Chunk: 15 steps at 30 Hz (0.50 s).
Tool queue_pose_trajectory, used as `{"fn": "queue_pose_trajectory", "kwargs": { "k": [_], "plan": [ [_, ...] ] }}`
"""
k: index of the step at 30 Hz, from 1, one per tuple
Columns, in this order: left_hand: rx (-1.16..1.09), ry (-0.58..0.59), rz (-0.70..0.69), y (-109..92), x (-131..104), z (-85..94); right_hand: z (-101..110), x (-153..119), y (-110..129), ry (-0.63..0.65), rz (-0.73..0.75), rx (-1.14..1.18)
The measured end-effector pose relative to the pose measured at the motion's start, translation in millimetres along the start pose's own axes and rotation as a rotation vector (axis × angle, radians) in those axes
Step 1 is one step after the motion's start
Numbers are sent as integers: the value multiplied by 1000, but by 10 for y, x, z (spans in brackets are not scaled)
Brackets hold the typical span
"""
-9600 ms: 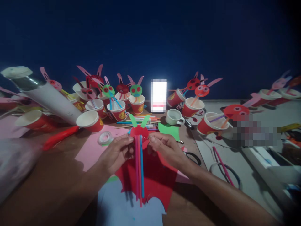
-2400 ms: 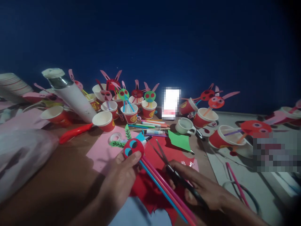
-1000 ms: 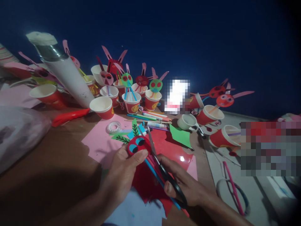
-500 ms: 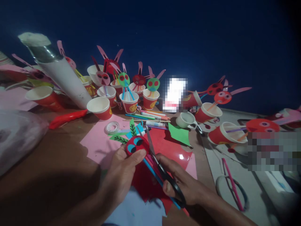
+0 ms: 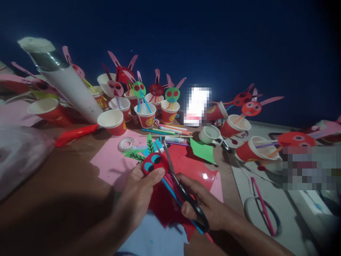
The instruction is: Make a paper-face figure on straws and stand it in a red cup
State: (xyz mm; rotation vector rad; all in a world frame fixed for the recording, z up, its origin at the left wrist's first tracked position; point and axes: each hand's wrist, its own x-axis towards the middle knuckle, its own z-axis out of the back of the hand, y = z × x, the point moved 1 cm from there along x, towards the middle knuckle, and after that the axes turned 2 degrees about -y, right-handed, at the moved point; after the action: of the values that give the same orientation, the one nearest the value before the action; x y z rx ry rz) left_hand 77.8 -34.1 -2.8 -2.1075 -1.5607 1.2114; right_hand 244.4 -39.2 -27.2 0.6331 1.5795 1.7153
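In the middle of the head view, my left hand point(image 5: 140, 188) pinches a red paper face point(image 5: 160, 161) between thumb and fingers. The face has blue eyes with black pupils and green ears point(image 5: 150, 144) marked with black branching lines. Blue and pink straws point(image 5: 170, 190) slant down from it toward the lower right. My right hand point(image 5: 198, 202) grips black-handled scissors point(image 5: 193, 204) by the loops. Their blades point(image 5: 168, 158) are parted and point up along the right edge of the red face. Under my hands lies red paper point(image 5: 191, 160) over pink paper point(image 5: 106, 163).
Red and white paper cups point(image 5: 113, 122), several holding paper faces on straws, line the back. A tall white roll point(image 5: 71, 92) leans at left. Behind the paper are a tape roll point(image 5: 126, 144), pens point(image 5: 173, 131), green paper point(image 5: 201, 151) and a white cup point(image 5: 210, 135). A plastic bag point(image 5: 21, 156) lies left.
The scissor blades have spread a little wider beside the red face. My left hand keeps its hold on it, and the whole view has shifted slightly.
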Motion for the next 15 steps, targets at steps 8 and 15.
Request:
{"fn": "queue_pose_trajectory", "kwargs": {
  "k": [8,15],
  "plan": [
    [43,-29,19,-8,12,-10,-36,29,19,5,11,166],
    [59,-54,18,-17,12,-34,-43,25,-3,-11,5,112]
  ]
}}
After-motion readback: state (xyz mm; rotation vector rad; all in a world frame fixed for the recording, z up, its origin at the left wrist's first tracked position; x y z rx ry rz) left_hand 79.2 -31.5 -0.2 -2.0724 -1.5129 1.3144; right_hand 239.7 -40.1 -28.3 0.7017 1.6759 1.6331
